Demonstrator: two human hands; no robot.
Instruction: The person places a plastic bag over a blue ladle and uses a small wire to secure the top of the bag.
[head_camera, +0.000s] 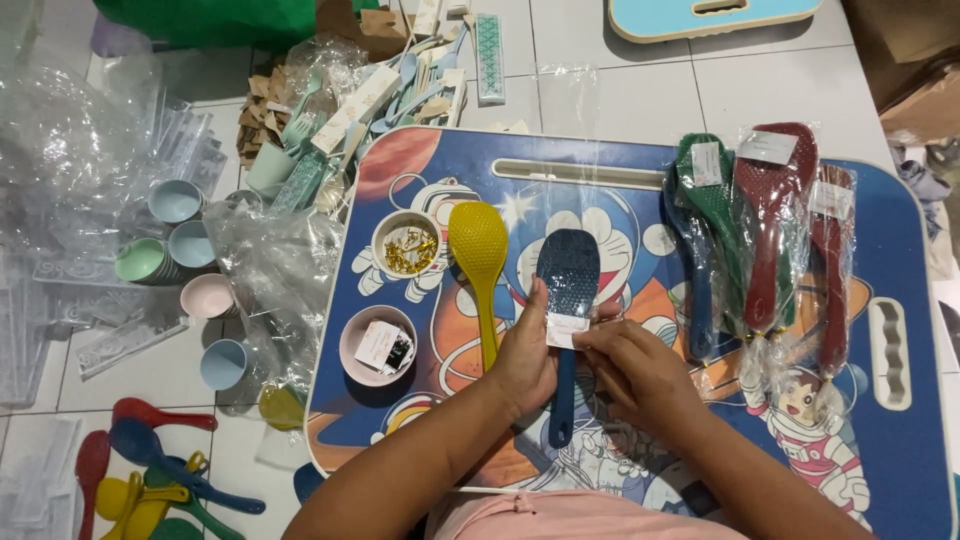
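Head view shows a cartoon-printed lap table (900, 470); at its middle a dark blue rice spoon (567, 300) lies upright, handle toward the person. Left hand (525, 360) steadies it, while right hand (630, 365) pinches the white label (567, 330).

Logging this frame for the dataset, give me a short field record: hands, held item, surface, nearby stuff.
left hand: grips the dark blue rice spoon at its neck
right hand: presses a small white label on the spoon
surface: cartoon-print lap tray
beside: yellow spoon, two small bowls
right: bagged spoons, green, red, blue
floor: pastel cups, loose spoons
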